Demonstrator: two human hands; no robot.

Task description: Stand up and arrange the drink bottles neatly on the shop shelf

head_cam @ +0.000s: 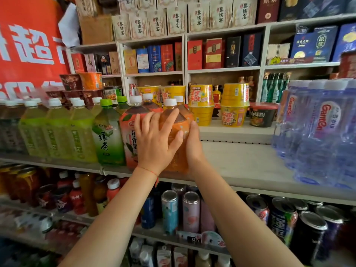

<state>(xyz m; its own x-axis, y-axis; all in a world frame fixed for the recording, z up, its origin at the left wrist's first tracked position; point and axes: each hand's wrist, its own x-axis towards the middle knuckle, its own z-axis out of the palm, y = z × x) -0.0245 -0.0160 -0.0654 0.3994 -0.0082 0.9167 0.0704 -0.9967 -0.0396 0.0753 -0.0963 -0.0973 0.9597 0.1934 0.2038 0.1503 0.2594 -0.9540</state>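
We see green tea bottles (107,132) standing in a row to the left of our hands. Our left hand (156,139) lies flat with fingers spread on the front of the orange bottle (178,130). Our right hand (193,141) presses its right side. The bottle stands upright on the shelf (240,166), touching a peach-colored bottle (130,132) on its left. Behind our hands sit yellow noodle cups (234,105). Far right stands a pack of water bottles (317,132).
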